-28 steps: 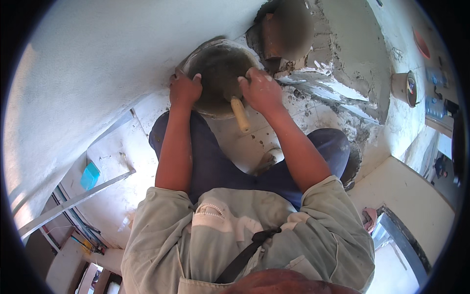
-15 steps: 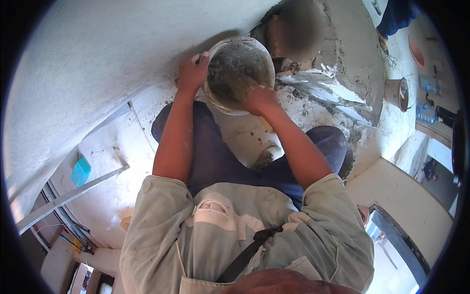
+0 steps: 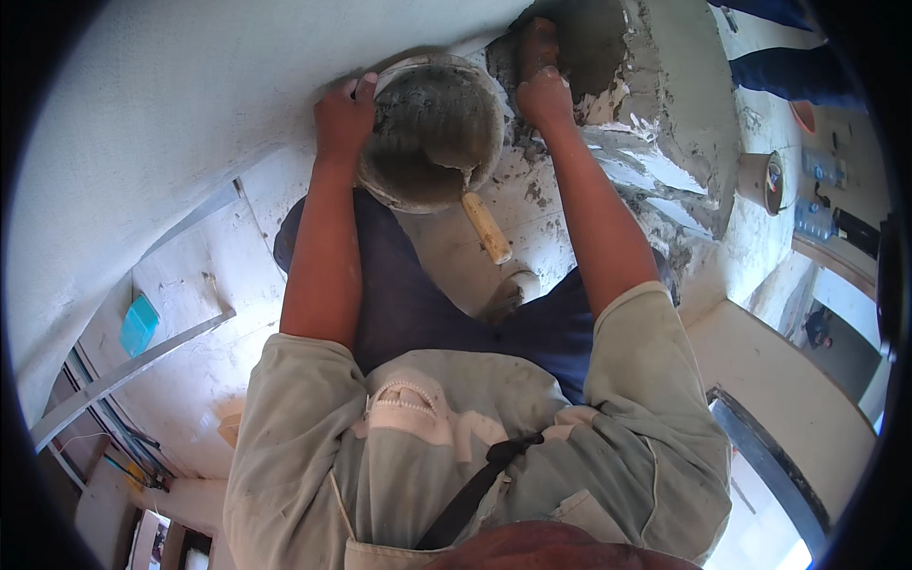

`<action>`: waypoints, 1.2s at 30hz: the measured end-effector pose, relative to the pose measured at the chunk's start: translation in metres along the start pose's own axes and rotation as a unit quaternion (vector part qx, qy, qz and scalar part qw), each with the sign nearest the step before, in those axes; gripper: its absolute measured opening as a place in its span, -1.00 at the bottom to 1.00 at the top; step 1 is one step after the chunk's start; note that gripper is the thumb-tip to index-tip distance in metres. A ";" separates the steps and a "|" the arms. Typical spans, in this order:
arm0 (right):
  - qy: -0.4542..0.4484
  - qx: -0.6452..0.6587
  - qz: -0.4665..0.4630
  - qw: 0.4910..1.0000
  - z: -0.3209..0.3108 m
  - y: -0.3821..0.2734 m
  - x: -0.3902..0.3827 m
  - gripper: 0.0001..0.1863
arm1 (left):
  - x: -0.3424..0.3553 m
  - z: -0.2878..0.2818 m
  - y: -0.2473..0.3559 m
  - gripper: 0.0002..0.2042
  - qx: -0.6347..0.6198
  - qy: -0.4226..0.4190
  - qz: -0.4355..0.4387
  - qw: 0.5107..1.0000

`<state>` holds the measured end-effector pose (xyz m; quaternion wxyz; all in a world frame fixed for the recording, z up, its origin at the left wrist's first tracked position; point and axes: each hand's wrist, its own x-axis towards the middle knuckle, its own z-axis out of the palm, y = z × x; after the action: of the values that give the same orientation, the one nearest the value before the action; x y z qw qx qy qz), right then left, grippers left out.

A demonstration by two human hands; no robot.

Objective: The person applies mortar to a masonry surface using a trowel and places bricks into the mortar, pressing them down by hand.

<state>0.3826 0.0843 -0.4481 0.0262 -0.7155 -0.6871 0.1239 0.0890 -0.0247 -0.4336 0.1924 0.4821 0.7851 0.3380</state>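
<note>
My left hand [image 3: 344,116] grips the upper left rim of a round bucket [image 3: 494,128] of grey wet mortar, against the white wall. A trowel rests in the bucket, its wooden handle [image 3: 486,227] hanging out over the near rim toward me. Right of the bucket, my right hand [image 3: 543,98] is closed on the lower end of a reddish-brown brick [image 3: 540,43], in a recess beside a mortar-coated ledge [image 3: 679,104].
Another person's dark-trousered legs [image 3: 779,71] are at the top right. A grey pail [image 3: 758,179], red basin [image 3: 803,116] and water jugs [image 3: 815,218] lie rightward. At left are a metal bar [image 3: 133,375] and turquoise container [image 3: 139,324]. A distant person [image 3: 817,328] shows at right.
My right hand has left the trowel and moved up right onto the brick. The bucket and my left hand shifted slightly in view. The other person's legs have come further into view.
</note>
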 end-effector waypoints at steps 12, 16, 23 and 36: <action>-0.012 -0.236 0.093 0.967 0.053 -0.001 0.047 -0.26 | 0.003 0.004 -0.010 -0.58 -0.013 0.004 0.000 1.000; -0.068 -0.188 0.089 0.976 0.027 -0.026 0.037 -0.13 | 0.000 0.002 -0.013 -0.66 -0.026 0.061 0.053 0.996; -0.089 -0.243 -0.080 0.963 0.024 -0.002 0.048 -0.11 | 0.000 -0.003 -0.008 -0.65 -0.058 0.059 0.045 0.996; -0.173 -0.237 -0.015 0.956 0.043 0.013 0.045 -0.11 | 0.006 0.010 -0.022 -0.59 -0.020 0.066 0.078 0.995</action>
<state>0.3872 0.1222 -0.4989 -0.2610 -0.6582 -0.7018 0.0789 0.0783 -0.0231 -0.4564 0.1225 0.5145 0.7489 0.3992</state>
